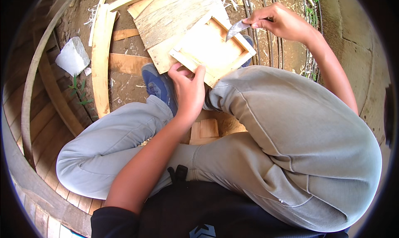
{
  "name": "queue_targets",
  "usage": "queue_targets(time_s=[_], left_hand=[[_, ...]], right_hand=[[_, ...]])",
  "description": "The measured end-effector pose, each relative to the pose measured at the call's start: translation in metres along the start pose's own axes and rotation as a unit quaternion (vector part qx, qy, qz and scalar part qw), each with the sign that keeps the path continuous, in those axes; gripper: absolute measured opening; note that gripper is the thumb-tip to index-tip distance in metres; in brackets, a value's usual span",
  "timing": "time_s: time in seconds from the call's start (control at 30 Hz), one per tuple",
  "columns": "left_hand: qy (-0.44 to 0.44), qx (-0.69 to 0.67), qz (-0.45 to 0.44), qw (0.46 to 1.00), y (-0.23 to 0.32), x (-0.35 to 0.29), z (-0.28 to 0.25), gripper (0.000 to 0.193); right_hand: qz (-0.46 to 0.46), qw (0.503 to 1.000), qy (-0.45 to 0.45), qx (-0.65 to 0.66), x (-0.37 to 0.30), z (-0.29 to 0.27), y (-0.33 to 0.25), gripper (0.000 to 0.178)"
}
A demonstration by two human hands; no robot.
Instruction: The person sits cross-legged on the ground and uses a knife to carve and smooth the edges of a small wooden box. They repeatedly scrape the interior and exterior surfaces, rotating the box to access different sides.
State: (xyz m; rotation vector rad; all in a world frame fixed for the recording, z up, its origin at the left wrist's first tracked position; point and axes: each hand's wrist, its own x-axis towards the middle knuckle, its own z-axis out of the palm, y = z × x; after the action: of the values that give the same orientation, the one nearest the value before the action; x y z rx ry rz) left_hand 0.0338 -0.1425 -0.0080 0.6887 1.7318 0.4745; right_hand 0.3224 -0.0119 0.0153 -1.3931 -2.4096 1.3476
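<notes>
Detail washes out inside the wooden tray the left hand holds.

Two bare hands show, one left hand at the centre of the frame and one right hand at the upper right, along with one pointed grey metal blade and one shallow, square, pale wooden tray at the upper centre. Two blue shoes and two grey-trousered legs fill the middle. At the upper left are one large, angular, whitish stone and two short, flat, brown wooden strips.
</notes>
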Motion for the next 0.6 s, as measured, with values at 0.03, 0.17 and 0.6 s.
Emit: queue_targets(time_s=[0.03,0.17,0.6], left_hand=[[0.000,0.018,0.021,1.000,-0.009,0.007,0.002,0.080],[0.004,0.113,0.102,0.988,-0.021,0.026,0.002,0.072],[0.012,0.110,0.106,0.988,-0.018,0.011,-0.004,0.055]], right_hand=[[0.036,0.999,-0.016,-0.014,0.000,-0.002,-0.004,0.019],[-0.010,1.000,0.001,0.021,0.001,0.001,0.004,0.018],[0.021,0.999,0.010,0.024,-0.008,0.014,-0.002,0.006]])
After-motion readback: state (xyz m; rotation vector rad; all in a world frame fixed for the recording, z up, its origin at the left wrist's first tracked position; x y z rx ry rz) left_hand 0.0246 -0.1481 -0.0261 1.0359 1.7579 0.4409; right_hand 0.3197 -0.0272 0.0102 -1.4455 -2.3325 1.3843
